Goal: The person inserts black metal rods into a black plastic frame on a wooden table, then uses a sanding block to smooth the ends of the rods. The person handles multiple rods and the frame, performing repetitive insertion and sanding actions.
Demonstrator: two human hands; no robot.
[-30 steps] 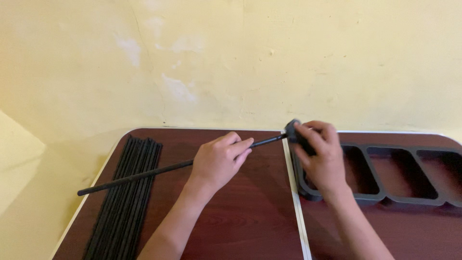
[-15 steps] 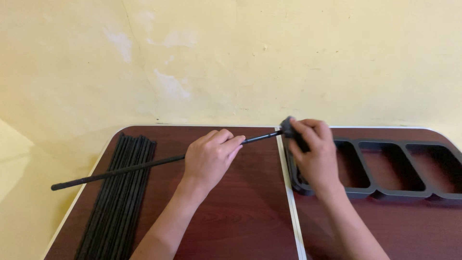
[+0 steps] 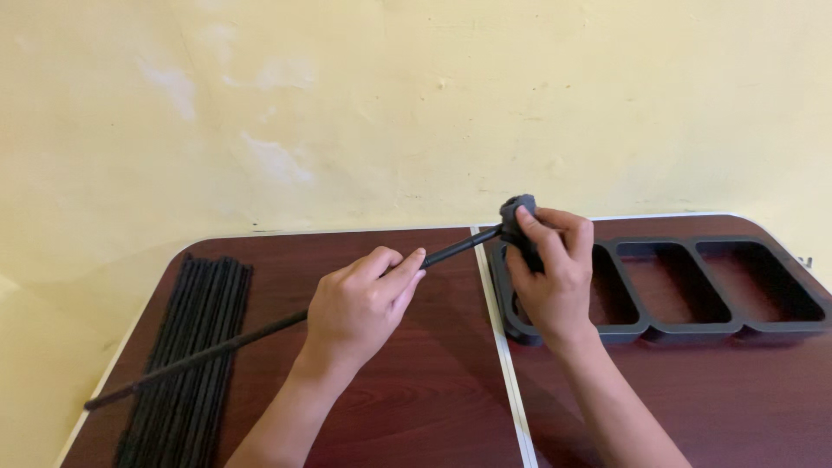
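Left hand [image 3: 360,303] holds one rod [image 3: 260,334]; three tray [image 3: 646,328] compartments.

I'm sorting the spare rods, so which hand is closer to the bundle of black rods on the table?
Left. The left hand grips a single rod near the table's middle, right of the bundle of black rods. The right hand is farther right, over the black tray.

The long black rod [image 3: 260,334] has tilted, its far end now lower, over the bundle of black rods [image 3: 186,347], near the tabletop [image 3: 416,407] edge; the left hand [image 3: 360,303] has slid lower along it; the right hand [image 3: 550,277] sits slightly lower on the grey fitting [image 3: 517,211].
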